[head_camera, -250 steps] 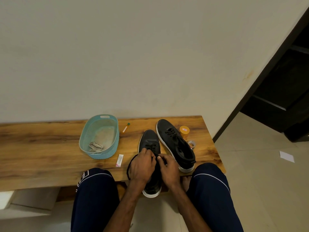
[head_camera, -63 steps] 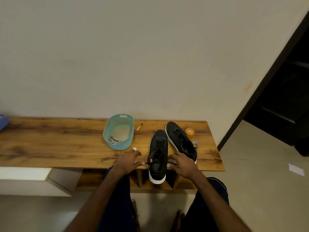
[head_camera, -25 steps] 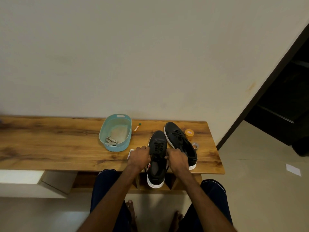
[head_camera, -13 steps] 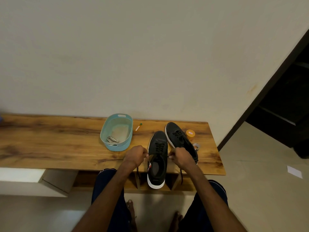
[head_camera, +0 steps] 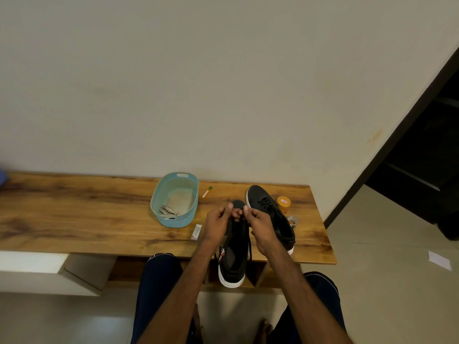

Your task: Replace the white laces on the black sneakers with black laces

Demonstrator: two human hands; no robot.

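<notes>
One black lace (head_camera: pixel 249 247) between both hands (head_camera: pixel 218 225) (head_camera: pixel 261 225)

A plain cream wall (head_camera: pixel 198 83) fills twelve o'clock, above a long wooden bench (head_camera: pixel 74 219); pale tiled floor (head_camera: pixel 385 294) and a dark doorway (head_camera: pixel 422 170) at three o'clock

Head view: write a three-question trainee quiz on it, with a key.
1. True or false: the white laces lie in the blue basket.
2. Fill in: beside the far sneaker stands an ___ jar.
3. The left hand and right hand pinch a black lace. Whose is it? A: the near sneaker, overhanging the bench edge. B: the far sneaker.
Key: 1 true; 2 orange; 3 A.
</notes>
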